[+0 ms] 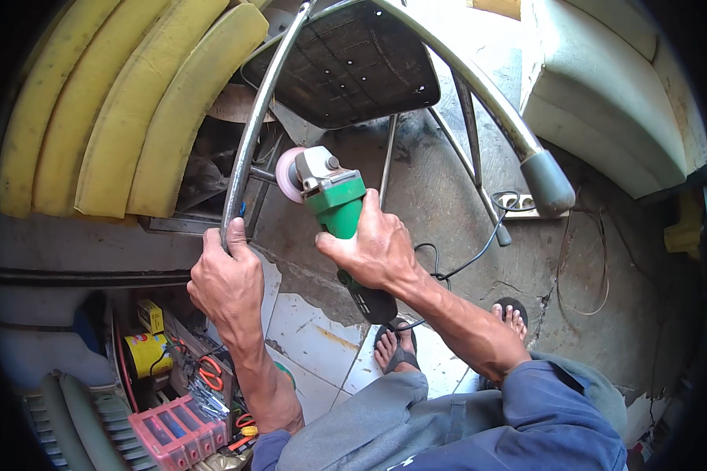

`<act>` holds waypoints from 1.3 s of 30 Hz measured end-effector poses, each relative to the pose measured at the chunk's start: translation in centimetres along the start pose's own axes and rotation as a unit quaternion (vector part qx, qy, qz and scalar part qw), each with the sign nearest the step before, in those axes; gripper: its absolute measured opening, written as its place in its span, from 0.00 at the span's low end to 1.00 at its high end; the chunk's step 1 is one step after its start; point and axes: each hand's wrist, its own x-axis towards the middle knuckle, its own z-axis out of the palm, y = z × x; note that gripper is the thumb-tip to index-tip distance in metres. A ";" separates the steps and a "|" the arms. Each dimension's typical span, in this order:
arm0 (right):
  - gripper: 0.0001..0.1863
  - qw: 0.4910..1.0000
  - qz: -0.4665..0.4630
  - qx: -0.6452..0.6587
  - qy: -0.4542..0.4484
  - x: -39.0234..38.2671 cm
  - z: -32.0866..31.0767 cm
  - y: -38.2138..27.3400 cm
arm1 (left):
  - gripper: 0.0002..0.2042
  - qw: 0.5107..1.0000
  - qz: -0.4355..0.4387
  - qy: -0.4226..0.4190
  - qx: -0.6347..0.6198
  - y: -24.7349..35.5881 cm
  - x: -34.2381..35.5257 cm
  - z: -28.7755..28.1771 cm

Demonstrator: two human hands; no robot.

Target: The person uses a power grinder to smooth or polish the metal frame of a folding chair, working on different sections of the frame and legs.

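My right hand (379, 246) is wrapped round the green body of an angle grinder (340, 202) with a silver head. Its pinkish disc (288, 174) faces a crossbar (262, 173) of a metal chair frame, at or very near the bar; I cannot tell whether they touch. My left hand (228, 271) grips the lower end of the frame's tubular leg (251, 141), thumb lying along the tube. Farther off is the chair's dark panel (342, 74), with small holes in it. Another leg, at the right, ends in a grey rubber cap (547, 184).
Curved yellow foam pieces (161, 102) stand at the far left, a pale padded seat (605, 102) at the far right. A power strip (526, 206) and looping cable (471, 263) lie on the floor. Near left are a pink organizer box (182, 432) and orange-handled scissors (210, 373).
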 end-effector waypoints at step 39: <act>0.40 0.986 -0.068 0.106 0.106 -3.5 5.1 -0.3 | 0.15 0.973 0.114 0.007 -0.202 -2.8 -1.0 0.9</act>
